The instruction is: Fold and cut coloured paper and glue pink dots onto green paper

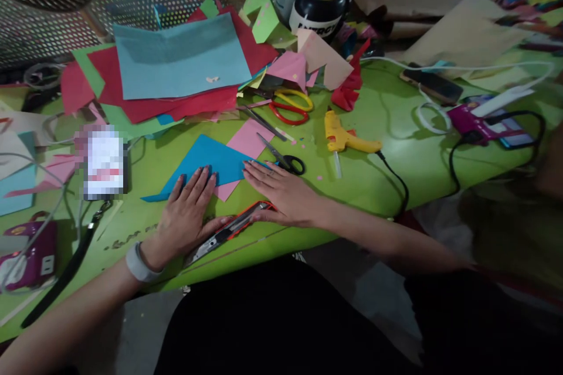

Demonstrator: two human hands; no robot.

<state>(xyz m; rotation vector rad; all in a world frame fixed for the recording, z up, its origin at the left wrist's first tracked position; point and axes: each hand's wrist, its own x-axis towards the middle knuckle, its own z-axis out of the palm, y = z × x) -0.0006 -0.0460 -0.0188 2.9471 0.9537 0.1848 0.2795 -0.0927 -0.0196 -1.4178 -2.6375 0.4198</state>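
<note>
A folded sheet of blue paper (211, 158) lies on the green table, partly over a pink paper piece (253, 139). My left hand (187, 211) rests flat on its lower left edge, fingers stretched out. On the right part of the same edge, my right hand (281, 193) presses with its fingers extended. A box cutter (231, 228) with an orange edge lies below the paper, between my two thumbs. Black-handled scissors (288, 159) sit just beyond my right hand, their blades partly beside the pink piece.
Beyond the paper lie red-and-yellow-handled scissors (290, 106) and a yellow glue gun (345, 133) with its cord. Coloured sheets (180, 58) are piled at the back by a black bottle (321, 0). Purple power strips (472, 123) and cables occupy both sides. A lanyard card (105, 161) lies left.
</note>
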